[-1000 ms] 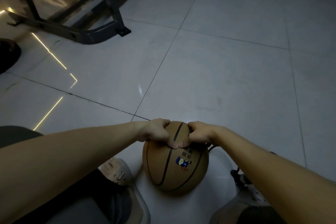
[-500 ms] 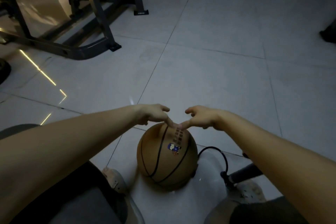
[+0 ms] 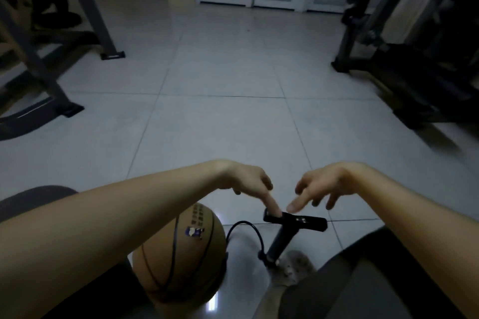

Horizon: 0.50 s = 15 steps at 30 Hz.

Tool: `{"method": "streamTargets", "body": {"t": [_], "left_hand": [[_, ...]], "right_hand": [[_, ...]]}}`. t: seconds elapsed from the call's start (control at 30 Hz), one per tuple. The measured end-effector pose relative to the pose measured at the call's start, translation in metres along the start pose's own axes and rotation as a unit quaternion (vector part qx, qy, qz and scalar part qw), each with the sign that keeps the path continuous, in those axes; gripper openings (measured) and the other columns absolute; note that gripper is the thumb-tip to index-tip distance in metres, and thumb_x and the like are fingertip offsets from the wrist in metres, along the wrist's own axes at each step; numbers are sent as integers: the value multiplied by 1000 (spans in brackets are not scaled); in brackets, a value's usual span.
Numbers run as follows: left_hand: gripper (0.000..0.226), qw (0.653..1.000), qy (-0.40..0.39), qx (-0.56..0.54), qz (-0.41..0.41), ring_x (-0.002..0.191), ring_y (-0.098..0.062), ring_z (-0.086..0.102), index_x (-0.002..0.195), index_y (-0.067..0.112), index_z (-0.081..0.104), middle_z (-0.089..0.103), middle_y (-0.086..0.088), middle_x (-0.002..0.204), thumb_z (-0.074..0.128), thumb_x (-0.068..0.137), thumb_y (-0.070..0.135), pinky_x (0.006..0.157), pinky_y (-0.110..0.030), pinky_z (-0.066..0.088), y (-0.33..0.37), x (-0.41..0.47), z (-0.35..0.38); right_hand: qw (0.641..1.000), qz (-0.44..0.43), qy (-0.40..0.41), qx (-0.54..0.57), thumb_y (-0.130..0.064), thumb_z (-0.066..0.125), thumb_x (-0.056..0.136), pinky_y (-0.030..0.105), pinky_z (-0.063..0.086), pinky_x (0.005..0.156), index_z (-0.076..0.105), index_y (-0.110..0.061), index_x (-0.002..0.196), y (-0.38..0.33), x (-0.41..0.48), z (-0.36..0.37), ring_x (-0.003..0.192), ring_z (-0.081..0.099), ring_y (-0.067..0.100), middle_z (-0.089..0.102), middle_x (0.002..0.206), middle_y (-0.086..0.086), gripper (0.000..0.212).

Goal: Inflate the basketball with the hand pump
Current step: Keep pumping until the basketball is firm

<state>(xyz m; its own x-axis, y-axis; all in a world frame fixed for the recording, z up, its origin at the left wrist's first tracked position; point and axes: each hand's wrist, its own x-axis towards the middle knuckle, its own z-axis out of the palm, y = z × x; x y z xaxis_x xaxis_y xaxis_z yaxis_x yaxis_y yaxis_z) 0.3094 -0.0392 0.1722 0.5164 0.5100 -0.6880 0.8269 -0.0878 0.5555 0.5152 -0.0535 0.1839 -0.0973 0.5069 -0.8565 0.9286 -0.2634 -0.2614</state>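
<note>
Above the pump handle [image 3: 295, 220] my left hand [image 3: 246, 184] and right hand [image 3: 324, 186] hung spread, empty; gripping its 2 ends evenly seemed best.

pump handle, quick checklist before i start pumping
1. Left hand gripping the pump handle: not ok, only its index fingertip touches the left end.
2. Right hand gripping: not ok, open, fingers spread just above the handle.
3. Hose runs from the pump barrel to the basketball: ok.
4. Hose end seated in the ball: cannot tell, hidden behind it.
5. Foot pinning the pump barrel down: cannot tell.
</note>
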Motion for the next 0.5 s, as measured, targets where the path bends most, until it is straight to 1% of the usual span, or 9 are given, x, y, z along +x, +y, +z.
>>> {"method": "streamTargets", "body": {"t": [0.03,0.1,0.17,0.23,0.3,0.37,0.4,0.43,0.5], "left_hand": [[91,999,-27,40,-13,132,-24,51,149,15,47,55,-2,144,85,75,51,112,-45,44,9,7,8],[72,991,-74,99,-41,119,-27,61,135,9,60,65,-6,126,86,77,43,102,-43,54,21,24,23],[49,984,-103,126,-75,106,-30,69,113,3,67,70,-14,112,82,83,39,92,-41,59,28,43,35],[38,977,-134,123,-109,95,-30,73,104,0,66,71,-18,106,75,91,35,86,-39,61,32,59,45],[30,972,-158,117,-128,73,-21,72,98,0,65,73,-14,91,68,96,29,70,-30,60,33,66,53],[26,971,-156,132,-123,44,-11,54,81,7,61,61,-1,61,66,98,27,46,-20,45,34,65,54],[29,969,-162,142,-120,39,-10,41,74,12,56,48,3,53,66,97,28,41,-19,34,35,61,50],[34,965,-179,147,-119,40,-10,30,68,17,50,38,4,53,65,96,29,39,-20,25,37,56,45],[43,962,-209,130,-119,44,-11,19,62,23,39,27,6,55,65,95,29,40,-22,15,48,43,26]], "right_hand": [[1000,8,-20,-3,-53,91,65,45,54,101,51,-6,142,7,3,5,124,59,29,56,141,11,99],[998,23,-62,-1,-42,91,70,43,57,96,62,0,127,15,12,17,114,67,31,66,124,16,77],[993,49,-106,7,-33,89,75,45,58,95,61,7,126,15,21,29,110,70,35,68,121,26,71],[986,73,-148,13,-34,86,78,45,58,94,60,10,124,14,30,41,107,71,37,69,118,29,69],[980,88,-176,15,-42,81,81,39,59,88,66,6,107,14,37,50,96,74,34,73,106,26,57],[983,87,-164,10,-47,79,82,27,55,67,62,-8,81,14,37,53,68,70,23,74,83,16,43],[984,80,-157,3,-47,79,82,23,47,54,56,-14,72,14,33,50,53,60,17,70,71,9,42],[985,70,-158,-3,-45,80,82,20,37,46,51,-18,67,13,27,44,45,48,12,61,61,3,43],[984,48,-172,-3,-37,78,86,19,25,39,45,-20,61,9,8,25,39,32,9,44,51,-2,45]]}}
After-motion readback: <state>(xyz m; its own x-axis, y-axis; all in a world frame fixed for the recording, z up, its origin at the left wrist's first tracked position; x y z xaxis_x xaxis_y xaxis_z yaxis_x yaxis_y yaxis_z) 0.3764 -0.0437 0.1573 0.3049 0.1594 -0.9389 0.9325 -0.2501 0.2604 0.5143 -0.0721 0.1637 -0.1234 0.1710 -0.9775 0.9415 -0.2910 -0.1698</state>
